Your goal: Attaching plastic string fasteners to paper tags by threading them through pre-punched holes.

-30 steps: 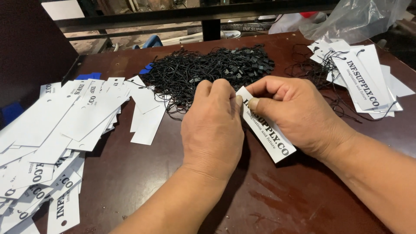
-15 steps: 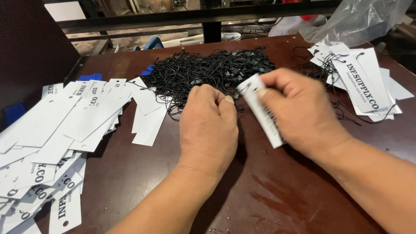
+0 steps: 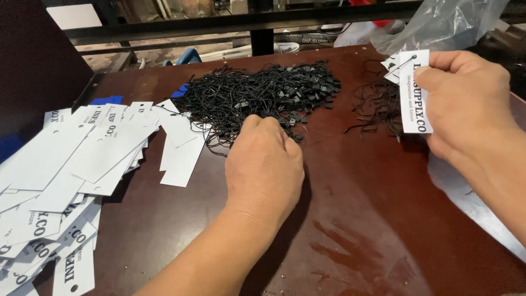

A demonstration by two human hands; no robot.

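While most of the work looks undone, going L to R: big spread of white paper tags (image 3: 71,164) covers the left part of the dark brown table (image 3: 372,230), overlapping, w/ punched holes visible and no strings seen on them, so judged as the waiting stock. Couple of loose tags lie just beside the spread, nearer centre. Next, heap of black string fasteners (image 3: 263,93) sits mid-table toward the far edge, still large, which suggests plenty left. Left hand (image 3: 266,164) rests palm down at the near edge of that heap, fingers curled into the strings; can't tell if it has actually pinched one, fingertips are hidden. Further right, smaller scatter of black strings (image 3: 378,104) lies on the table, apart from the main heap. Right hand (image 3: 466,104) is raised at the right edge, thumb and fingers pinching one white tag (image 3: 413,93) upright, a black string through its top hole, so that one seems finished. More tags partly show behind it. Clear plastic bag (image 3: 438,24) hangs at far right.
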